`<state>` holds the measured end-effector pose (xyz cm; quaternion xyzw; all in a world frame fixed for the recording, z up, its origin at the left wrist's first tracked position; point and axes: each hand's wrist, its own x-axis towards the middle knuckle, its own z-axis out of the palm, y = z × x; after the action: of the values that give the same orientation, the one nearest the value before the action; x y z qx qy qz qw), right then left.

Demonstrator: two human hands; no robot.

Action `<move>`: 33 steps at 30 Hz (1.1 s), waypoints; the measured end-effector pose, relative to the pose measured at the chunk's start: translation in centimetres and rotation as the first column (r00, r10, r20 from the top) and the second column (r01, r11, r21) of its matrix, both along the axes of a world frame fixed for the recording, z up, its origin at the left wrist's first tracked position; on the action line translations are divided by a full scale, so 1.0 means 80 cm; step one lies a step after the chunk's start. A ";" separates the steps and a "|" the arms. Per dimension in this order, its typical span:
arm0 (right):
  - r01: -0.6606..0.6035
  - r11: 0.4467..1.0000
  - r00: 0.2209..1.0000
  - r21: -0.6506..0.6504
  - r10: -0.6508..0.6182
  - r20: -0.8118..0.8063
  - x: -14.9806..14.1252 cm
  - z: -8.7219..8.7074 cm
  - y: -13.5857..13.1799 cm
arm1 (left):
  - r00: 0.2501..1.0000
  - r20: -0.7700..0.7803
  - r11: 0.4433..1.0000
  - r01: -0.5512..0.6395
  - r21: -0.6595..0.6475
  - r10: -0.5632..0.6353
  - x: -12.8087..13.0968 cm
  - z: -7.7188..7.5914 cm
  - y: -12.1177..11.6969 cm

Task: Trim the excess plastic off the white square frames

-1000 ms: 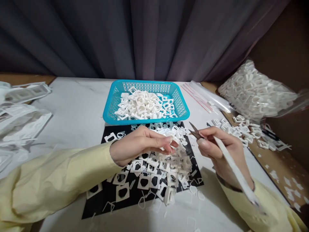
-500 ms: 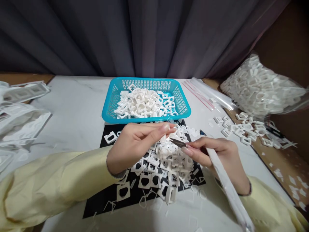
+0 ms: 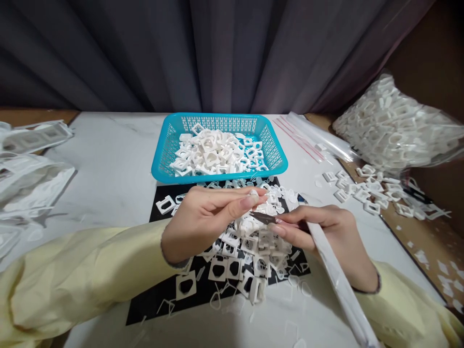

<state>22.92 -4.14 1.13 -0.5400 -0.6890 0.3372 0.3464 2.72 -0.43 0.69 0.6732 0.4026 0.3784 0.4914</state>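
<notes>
My left hand [image 3: 203,220] is pinched closed on a small white plastic piece [image 3: 253,194], mostly hidden behind the fingers. In my right hand [image 3: 326,232] is a knife [image 3: 263,218] with a dark pointed blade and a long, white wrapped handle that runs back over the hand toward the lower right. Its tip is at the piece, close to my left thumb; whether it touches cannot be made out. Below both hands, a heap of white square plastic frames [image 3: 250,244] and thin offcuts lies on a black mat [image 3: 145,299].
Behind the hands stands a blue basket [image 3: 159,159] holding many white frames. Clear plastic bags [image 3: 308,135] lie to its right. Farther right are a full clear bag [image 3: 395,125] and loose frames [image 3: 373,191]. White plastic sheets [image 3: 32,183] lie at left; a curtain [image 3: 217,53] hangs behind.
The knife tip has shifted slightly left, nearer my left thumb. My left fingers have turned a little around the white piece. The view has moved slightly.
</notes>
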 end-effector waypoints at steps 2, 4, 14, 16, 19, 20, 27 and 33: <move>-0.002 1.000 1.000 -0.003 0.002 0.007 0.000 0.001 -0.001 | 1.000 0.000 1.000 0.008 -0.005 -0.008 0.000 0.000 0.000; -0.004 1.000 1.000 -0.006 0.004 0.010 0.000 0.002 -0.001 | 1.000 0.004 1.000 0.013 0.010 -0.013 0.000 0.000 0.001; -0.016 1.000 1.000 0.018 0.016 0.002 -0.003 0.009 -0.001 | 0.999 0.036 0.988 -0.008 0.153 0.003 0.002 -0.005 0.003; -0.016 1.000 1.000 0.016 0.016 -0.003 -0.004 0.010 -0.001 | 0.999 0.039 0.981 -0.010 0.193 0.002 0.002 -0.006 0.002; -0.019 1.000 1.000 0.011 0.019 0.004 -0.003 0.010 -0.001 | 1.000 0.020 0.969 -0.007 0.248 0.002 0.002 -0.006 0.002; -0.017 1.000 1.000 0.007 0.017 0.014 -0.002 0.010 -0.002 | 1.000 0.013 0.963 -0.009 0.269 0.006 0.003 -0.006 0.002; -0.029 0.999 0.996 0.028 0.027 0.082 -0.001 0.011 -0.004 | 0.999 -0.022 0.926 -0.017 0.376 0.027 0.004 -0.008 0.002; -0.034 0.999 0.993 0.028 0.030 0.115 0.005 0.014 -0.004 | 0.999 -0.033 0.922 -0.011 0.386 0.026 0.006 -0.008 0.002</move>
<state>23.31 -4.43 2.25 -0.5421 -0.7212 0.3009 0.3090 3.19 -0.28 0.07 0.7600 0.3357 0.4421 0.3381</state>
